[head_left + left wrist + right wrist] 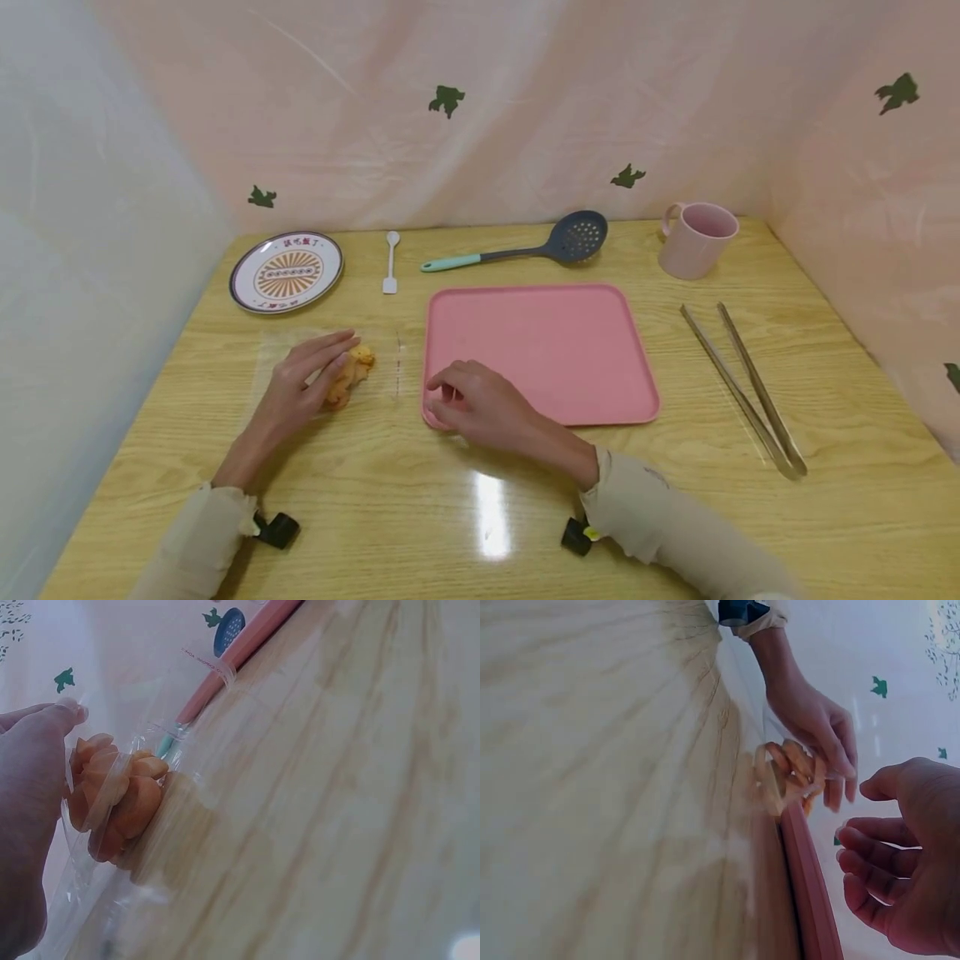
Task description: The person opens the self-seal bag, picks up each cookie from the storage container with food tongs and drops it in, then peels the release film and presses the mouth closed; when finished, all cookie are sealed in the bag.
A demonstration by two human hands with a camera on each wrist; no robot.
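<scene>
Several orange-brown pieces (349, 379) lie in a clear plastic bag (386, 367) left of the pink tray. My left hand (294, 385) touches the bag on its left side, its fingers nearly straight over the far edge of the pieces. The left wrist view shows the left hand (34, 780) right beside the bagged pieces (120, 796), with film near its fingertips. Over the tray's near left corner is my right hand (491, 408), holding nothing. The right wrist view shows a gap between the thumb and loosely bent fingers of the right hand (911, 859).
The pink tray (540, 350) lies mid-table. Behind it are a slotted spoon (573, 239) and a small white spatula (391, 262). A patterned plate (287, 273) stands back left, a pink mug (693, 242) back right. Metal tongs (750, 392) lie right of the tray.
</scene>
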